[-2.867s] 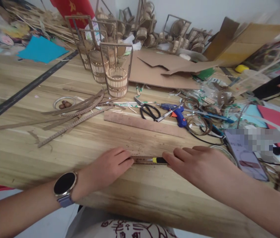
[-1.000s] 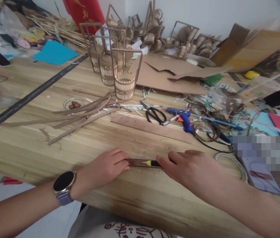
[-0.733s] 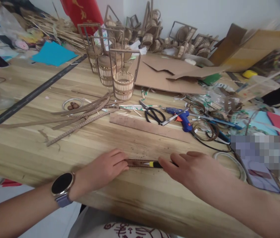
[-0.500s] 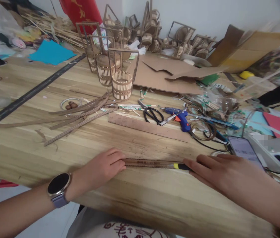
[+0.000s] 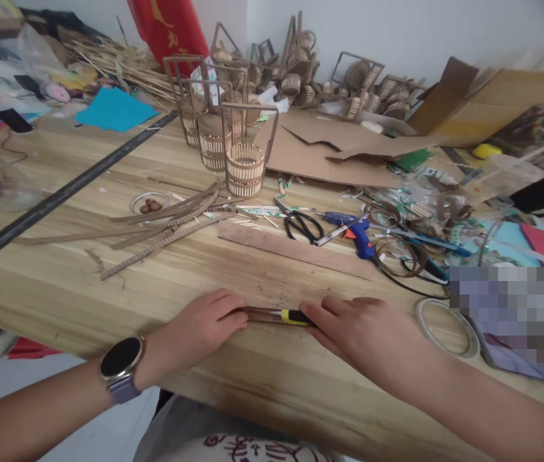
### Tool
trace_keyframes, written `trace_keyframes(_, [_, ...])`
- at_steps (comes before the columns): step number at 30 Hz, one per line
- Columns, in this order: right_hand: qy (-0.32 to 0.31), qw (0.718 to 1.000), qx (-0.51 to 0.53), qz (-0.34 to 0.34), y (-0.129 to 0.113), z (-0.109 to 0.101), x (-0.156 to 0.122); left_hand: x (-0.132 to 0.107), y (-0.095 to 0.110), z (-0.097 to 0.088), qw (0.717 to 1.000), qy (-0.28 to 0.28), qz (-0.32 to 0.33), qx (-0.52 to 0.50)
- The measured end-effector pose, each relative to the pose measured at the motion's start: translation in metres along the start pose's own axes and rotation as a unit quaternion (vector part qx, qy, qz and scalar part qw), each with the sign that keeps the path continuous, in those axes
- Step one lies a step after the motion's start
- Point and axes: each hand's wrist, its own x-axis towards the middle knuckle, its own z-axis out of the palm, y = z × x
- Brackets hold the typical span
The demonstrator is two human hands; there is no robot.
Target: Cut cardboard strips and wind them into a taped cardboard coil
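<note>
My left hand (image 5: 204,327), a watch on its wrist, is closed on one end of a narrow brown cardboard strip (image 5: 261,314) at the table's front. My right hand (image 5: 349,324) grips a utility knife (image 5: 296,317) with a yellow-and-black handle. The knife's front end lies over the strip, close to my left fingers. Its blade is hard to make out, and my right fingers cover the rear of the handle. Beyond my hands lies a wider flat cardboard strip (image 5: 291,249). Dark crumbs are scattered on the table between that strip and my hands.
Scissors (image 5: 303,224) and a blue glue gun (image 5: 358,234) lie past the wide strip. Small handled baskets (image 5: 246,170) stand farther back. Loose brown strips (image 5: 166,237) are at left. A tape roll (image 5: 448,327) lies right of my right forearm.
My right hand has slid left along the strip with the utility knife, closer to my left hand. My left hand keeps its hold. The camera view has shifted slightly.
</note>
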Motion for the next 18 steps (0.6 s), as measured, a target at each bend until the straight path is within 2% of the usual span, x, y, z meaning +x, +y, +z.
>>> trace_keyframes(2, [-0.007,1.0,0.0,-0.005,0.0,0.001,0.0,0.001,0.0,-0.001,1.0,-0.002,0.006,0.011])
trace_keyframes(8, [-0.036,0.999,-0.025,-0.001,-0.004,-0.001,0.001,0.002,-0.003,-0.004,0.99,0.049,0.097,0.088])
trace_keyframes(14, [-0.079,0.996,-0.038,-0.02,-0.008,-0.013,0.007,-0.003,-0.003,-0.007,0.985,0.035,0.101,0.134])
trace_keyframes(18, [-0.083,0.995,-0.039,-0.027,-0.009,-0.014,0.01,-0.002,0.0,-0.008,0.984,0.027,0.101,0.146])
